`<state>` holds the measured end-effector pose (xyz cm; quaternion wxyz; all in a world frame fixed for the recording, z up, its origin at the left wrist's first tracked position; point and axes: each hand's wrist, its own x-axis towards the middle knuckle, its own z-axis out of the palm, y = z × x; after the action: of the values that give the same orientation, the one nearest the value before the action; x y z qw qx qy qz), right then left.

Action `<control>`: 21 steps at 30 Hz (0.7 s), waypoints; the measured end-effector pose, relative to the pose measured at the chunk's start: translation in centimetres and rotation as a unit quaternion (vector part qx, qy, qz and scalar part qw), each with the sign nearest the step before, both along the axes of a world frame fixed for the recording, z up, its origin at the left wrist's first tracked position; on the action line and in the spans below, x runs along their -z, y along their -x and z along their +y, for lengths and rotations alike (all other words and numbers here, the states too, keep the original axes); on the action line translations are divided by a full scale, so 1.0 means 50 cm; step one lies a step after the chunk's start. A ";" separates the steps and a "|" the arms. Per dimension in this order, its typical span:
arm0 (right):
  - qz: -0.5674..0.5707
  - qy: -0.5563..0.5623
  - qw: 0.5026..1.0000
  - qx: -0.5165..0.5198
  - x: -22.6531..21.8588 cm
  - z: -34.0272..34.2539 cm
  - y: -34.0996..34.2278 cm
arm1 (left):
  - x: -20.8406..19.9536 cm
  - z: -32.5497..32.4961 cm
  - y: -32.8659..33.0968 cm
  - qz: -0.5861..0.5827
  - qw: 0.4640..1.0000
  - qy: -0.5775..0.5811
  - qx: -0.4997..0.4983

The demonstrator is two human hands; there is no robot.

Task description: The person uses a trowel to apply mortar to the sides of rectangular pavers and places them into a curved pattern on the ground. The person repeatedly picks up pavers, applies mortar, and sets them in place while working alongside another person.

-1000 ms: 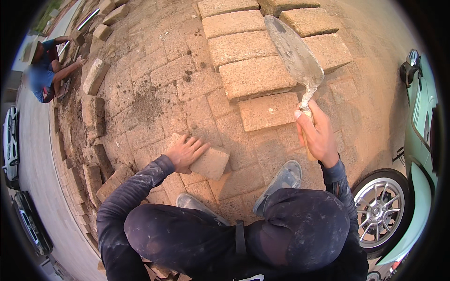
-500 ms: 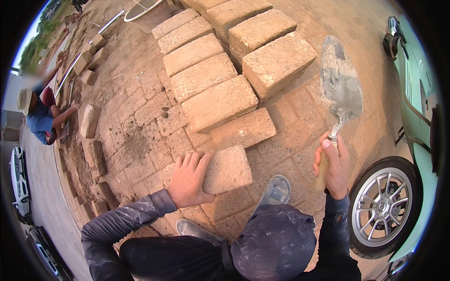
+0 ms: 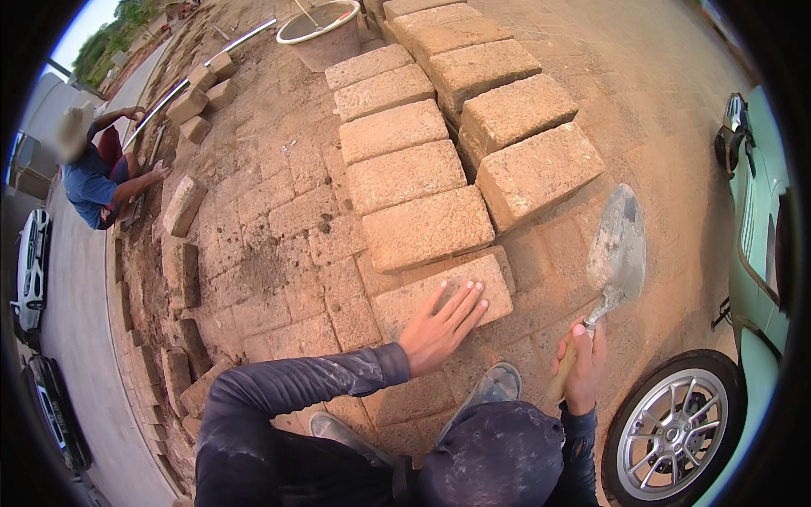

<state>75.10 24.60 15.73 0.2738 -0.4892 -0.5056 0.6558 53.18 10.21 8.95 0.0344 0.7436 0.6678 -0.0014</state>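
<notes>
My left hand [image 3: 441, 334] lies flat on a tan brick [image 3: 414, 302], its fingers stretched out toward the far right corner. That brick lies close against the near end of a row of larger bricks [image 3: 429, 226], partly over another brick's edge [image 3: 502, 264]. Off to the right, my right hand [image 3: 583, 370] is closed round the wooden handle of a pointed trowel [image 3: 618, 247]. Grey mortar smears the blade, which points up and away from me.
A second row of bricks [image 3: 541, 173] runs beside the first. Far off stands a mortar bucket [image 3: 325, 42]. At left, a person [image 3: 106, 173] crouches by loose bricks [image 3: 187, 103] and a metal straightedge [image 3: 159, 114]. A pale green vehicle's wheel [image 3: 674, 431] is close on the right.
My left hand has moved right and away from me with the brick, toward the row, and now rests flat on it. The trowel has dropped lower in view, still in my right hand.
</notes>
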 end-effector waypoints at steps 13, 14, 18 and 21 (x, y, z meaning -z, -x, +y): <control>-0.006 -0.093 0.991 0.095 0.258 -0.084 0.111 | 0.105 -0.100 0.140 -0.059 0.969 -0.158 0.181; 0.004 -0.103 0.989 0.107 0.257 -0.086 0.115 | 0.100 -0.087 0.155 -0.059 0.968 -0.156 0.188; -0.002 -0.172 0.983 0.068 0.291 -0.083 0.121 | 0.114 -0.086 0.190 -0.099 0.954 -0.195 0.203; -0.067 -0.170 0.981 0.058 0.300 -0.042 0.122 | 0.120 -0.081 0.169 -0.110 0.954 -0.191 0.202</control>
<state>68.99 22.49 0.74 0.3557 -0.5068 -0.5982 0.5087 44.75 6.16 2.95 -0.0359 0.8513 0.4834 0.2010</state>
